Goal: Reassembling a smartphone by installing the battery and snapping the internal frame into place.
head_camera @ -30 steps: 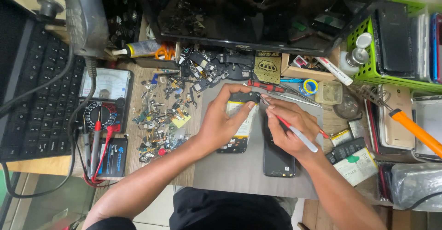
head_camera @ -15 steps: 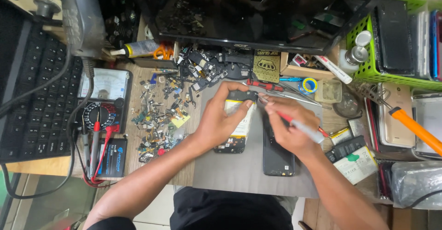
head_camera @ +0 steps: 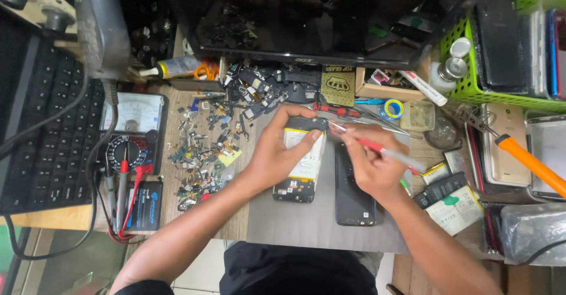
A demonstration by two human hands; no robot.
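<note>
Opened, the phone (head_camera: 302, 162) shows its pale battery, left hand (head_camera: 272, 153) grasping it, right hand (head_camera: 371, 162) pinching tweezers (head_camera: 377, 149).

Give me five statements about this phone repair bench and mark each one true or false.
1. The left hand steadies an opened phone with its insides showing. True.
2. The right hand holds a pair of scissors. False: it holds a red-handled tool whose tip points at the top of the opened phone.
3. A black phone back cover lies on the grey mat to the right of the opened phone. True.
4. The analogue multimeter sits to the right of the mat. False: it sits to the left, beside the black keyboard.
5. The basket at the upper right is blue. False: it is green.
</note>
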